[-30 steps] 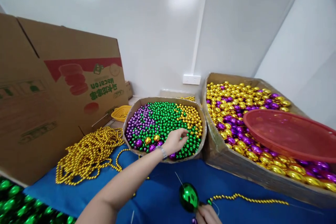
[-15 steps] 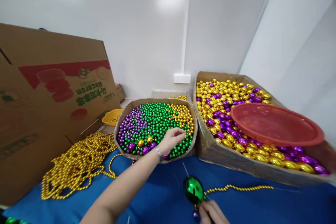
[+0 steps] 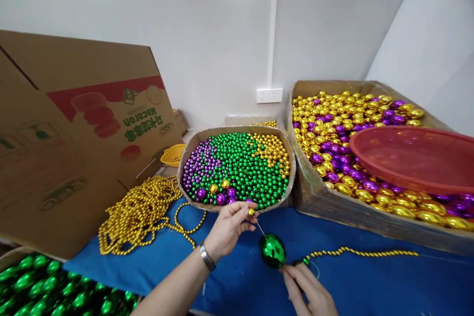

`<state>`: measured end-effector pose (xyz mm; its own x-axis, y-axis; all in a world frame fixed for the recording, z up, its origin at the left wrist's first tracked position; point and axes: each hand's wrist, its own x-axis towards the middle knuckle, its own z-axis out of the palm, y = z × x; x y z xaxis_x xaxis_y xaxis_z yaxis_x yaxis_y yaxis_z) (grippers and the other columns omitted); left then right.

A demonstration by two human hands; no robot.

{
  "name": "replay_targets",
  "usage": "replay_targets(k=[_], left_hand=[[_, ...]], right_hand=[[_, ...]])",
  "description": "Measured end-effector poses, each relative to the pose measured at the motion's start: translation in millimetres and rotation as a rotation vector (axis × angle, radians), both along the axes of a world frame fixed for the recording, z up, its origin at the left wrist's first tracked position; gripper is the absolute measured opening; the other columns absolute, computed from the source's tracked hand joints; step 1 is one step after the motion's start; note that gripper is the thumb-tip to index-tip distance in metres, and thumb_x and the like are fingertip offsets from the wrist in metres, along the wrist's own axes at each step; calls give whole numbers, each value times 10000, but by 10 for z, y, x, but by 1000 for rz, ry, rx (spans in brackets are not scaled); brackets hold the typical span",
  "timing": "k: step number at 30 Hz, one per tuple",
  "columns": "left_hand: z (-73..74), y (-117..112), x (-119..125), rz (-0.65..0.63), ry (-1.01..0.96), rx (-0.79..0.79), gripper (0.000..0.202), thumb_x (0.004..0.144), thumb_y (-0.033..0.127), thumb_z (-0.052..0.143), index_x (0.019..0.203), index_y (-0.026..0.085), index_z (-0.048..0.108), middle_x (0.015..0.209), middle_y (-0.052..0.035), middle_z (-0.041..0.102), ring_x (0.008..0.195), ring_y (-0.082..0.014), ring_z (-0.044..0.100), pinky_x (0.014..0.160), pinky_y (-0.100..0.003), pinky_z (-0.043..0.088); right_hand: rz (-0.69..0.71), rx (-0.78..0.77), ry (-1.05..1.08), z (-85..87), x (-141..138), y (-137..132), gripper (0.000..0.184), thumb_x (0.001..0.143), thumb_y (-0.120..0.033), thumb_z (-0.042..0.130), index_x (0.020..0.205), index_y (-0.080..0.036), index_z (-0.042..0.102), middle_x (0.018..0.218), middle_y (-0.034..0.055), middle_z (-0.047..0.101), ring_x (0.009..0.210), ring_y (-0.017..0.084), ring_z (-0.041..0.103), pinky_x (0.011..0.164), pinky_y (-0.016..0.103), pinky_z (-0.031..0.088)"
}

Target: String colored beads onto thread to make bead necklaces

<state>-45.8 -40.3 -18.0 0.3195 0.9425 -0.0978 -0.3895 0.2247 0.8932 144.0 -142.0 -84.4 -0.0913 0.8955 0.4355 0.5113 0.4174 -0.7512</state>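
My left hand [image 3: 227, 227] pinches a small gold bead [image 3: 251, 212] at the tip of a thin wire, just in front of the round cardboard tray [image 3: 237, 132] of small green, purple and gold beads. The wire runs down to a large shiny green bead [image 3: 272, 250]. My right hand [image 3: 309, 291] is closed on the string just below and right of that green bead, beside a smaller green bead [image 3: 305, 261]. From there a strand of small gold beads [image 3: 365, 253] trails right over the blue cloth [image 3: 237, 276].
A big cardboard box [image 3: 370, 227] of large gold and purple beads, with a red plastic basin [image 3: 414, 158] on top, stands at right. Finished gold strands [image 3: 142, 212] are heaped at left before a large carton [image 3: 74, 123]. Green beads [image 3: 55, 291] fill the lower left corner. A yellow basket [image 3: 173, 154] sits behind.
My left hand came out of the round tray toward me, now pinching a small gold bead at the wire's tip. My right hand shifted slightly with the green bead.
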Motion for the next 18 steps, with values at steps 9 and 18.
replay_targets(k=[9,18], left_hand=[[-17,-66,-110,-36,303,205,292,808,369,618,999,165,702,906,-75,654,700,-140,604,648,-264,507],[-43,-97,-131,39,96,24,274,766,340,675,946,135,701,859,-87,641,744,-153,597,627,-251,516]], right_hand=[[-18,-13,-39,-81,-30,-43,235,940,-324,412,954,-218,621,805,40,639,763,147,664,670,169,526],[44,-85,-29,-101,-54,-88,232,937,-334,415,972,-232,621,801,30,630,746,140,654,642,150,518]])
